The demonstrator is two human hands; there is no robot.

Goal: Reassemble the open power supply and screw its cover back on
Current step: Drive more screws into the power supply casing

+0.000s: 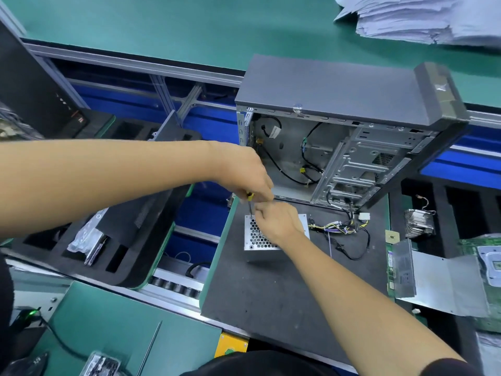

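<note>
The silver power supply [256,237] lies on a dark mat [265,289], its honeycomb grille cover facing up. Its bundle of coloured cables [339,227] trails off to the right. My left hand [249,177] grips a screwdriver [250,204] with a yellow-and-black handle, held upright with its tip at the cover's top left corner. My right hand [276,221] rests on the cover beside the shaft, fingers pinched at the tip. The screw itself is hidden by my fingers.
An open computer case [352,126] stands just behind the power supply, loose cables inside. A heatsink [418,222] and a green circuit board [477,267] lie to the right. Black foam trays [108,240] sit left. A paper stack [423,17] is far right.
</note>
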